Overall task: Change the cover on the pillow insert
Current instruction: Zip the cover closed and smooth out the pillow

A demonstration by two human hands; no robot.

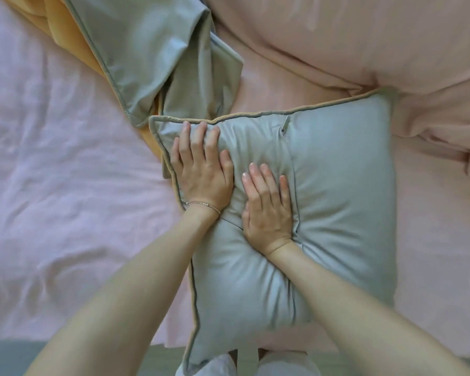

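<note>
A plump pillow in a grey-green cover [337,199] with tan piping lies on the bed in front of me, its silver zipper pull [285,126] showing near the far edge. My left hand [201,169] presses flat on the pillow's far-left corner, fingers spread. My right hand [266,204] presses flat into the middle, denting the filling. A second, empty cover [152,55], grey-green outside and orange inside, lies crumpled at the back left.
The pink bedsheet [52,158] spreads out to the left. A peach duvet or pillow [364,42] is bunched at the back right. The bed's near edge and a grey floor [11,356] run along the bottom, with my legs in white below the pillow.
</note>
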